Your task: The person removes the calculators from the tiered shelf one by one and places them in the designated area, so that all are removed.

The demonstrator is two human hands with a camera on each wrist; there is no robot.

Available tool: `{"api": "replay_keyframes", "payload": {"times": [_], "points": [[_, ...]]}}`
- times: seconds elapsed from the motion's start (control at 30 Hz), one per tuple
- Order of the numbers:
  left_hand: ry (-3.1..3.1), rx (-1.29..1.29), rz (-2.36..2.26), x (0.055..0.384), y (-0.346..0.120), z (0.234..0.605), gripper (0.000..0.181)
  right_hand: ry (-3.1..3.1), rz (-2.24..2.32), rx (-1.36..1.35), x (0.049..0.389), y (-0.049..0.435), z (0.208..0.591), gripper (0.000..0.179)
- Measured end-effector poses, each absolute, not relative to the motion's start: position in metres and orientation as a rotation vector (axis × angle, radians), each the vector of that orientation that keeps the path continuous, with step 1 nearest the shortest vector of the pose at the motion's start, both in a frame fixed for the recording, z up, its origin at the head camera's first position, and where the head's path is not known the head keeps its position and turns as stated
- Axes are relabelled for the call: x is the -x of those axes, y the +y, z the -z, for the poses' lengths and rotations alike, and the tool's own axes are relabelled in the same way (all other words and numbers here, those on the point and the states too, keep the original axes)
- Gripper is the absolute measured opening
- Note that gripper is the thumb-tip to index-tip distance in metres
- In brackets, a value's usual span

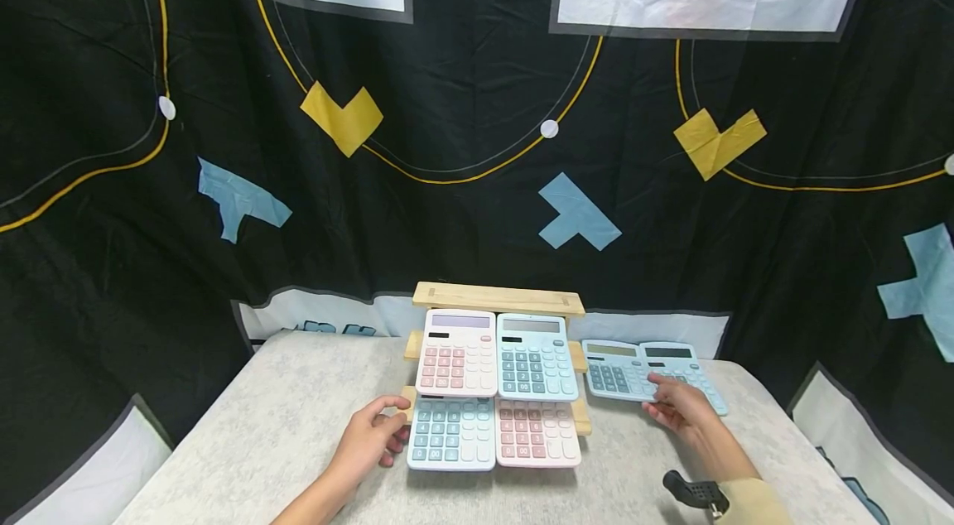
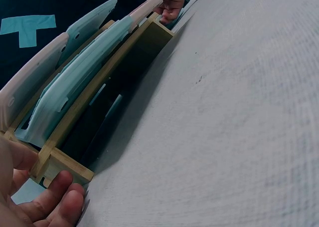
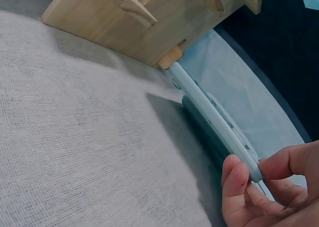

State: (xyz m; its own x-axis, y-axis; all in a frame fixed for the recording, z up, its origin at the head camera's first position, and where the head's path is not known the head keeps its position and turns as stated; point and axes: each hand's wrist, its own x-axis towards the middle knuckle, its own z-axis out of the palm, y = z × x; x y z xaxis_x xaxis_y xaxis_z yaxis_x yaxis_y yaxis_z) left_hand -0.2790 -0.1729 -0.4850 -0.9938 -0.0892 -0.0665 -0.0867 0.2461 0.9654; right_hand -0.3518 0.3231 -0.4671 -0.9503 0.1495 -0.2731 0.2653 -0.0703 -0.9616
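A wooden tiered rack (image 1: 499, 298) holds two rows of calculators. In its upper row are a white-and-pink calculator (image 1: 456, 320) and a light blue one (image 1: 531, 326); below them are another blue calculator (image 1: 450, 434) and a pink one (image 1: 538, 434). My left hand (image 1: 367, 438) holds the rack's left end, its thumb and fingers about the wooden corner (image 2: 70, 164). To the right of the rack, my right hand (image 1: 681, 409) pinches the lower edge of a tilted light blue calculator (image 3: 214, 119). A second blue calculator (image 1: 701, 376) is right beside that one, partly covered by the hand.
The grey cloth-covered table (image 1: 298, 392) extends to both sides of the rack. Behind it hangs a black printed cloth (image 1: 477, 243) with blue and yellow tape pieces. A dark strap (image 1: 693, 492) shows at my right wrist.
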Motion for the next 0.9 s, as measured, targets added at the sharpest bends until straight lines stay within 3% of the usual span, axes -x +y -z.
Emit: {"api": "replay_keyframes", "payload": {"times": [0.9], "points": [[-2.47,-0.185,1.91,0.28,-0.174,0.486,0.029,2.415,2.035,-0.568,0.344,0.313,0.473,0.054]]}}
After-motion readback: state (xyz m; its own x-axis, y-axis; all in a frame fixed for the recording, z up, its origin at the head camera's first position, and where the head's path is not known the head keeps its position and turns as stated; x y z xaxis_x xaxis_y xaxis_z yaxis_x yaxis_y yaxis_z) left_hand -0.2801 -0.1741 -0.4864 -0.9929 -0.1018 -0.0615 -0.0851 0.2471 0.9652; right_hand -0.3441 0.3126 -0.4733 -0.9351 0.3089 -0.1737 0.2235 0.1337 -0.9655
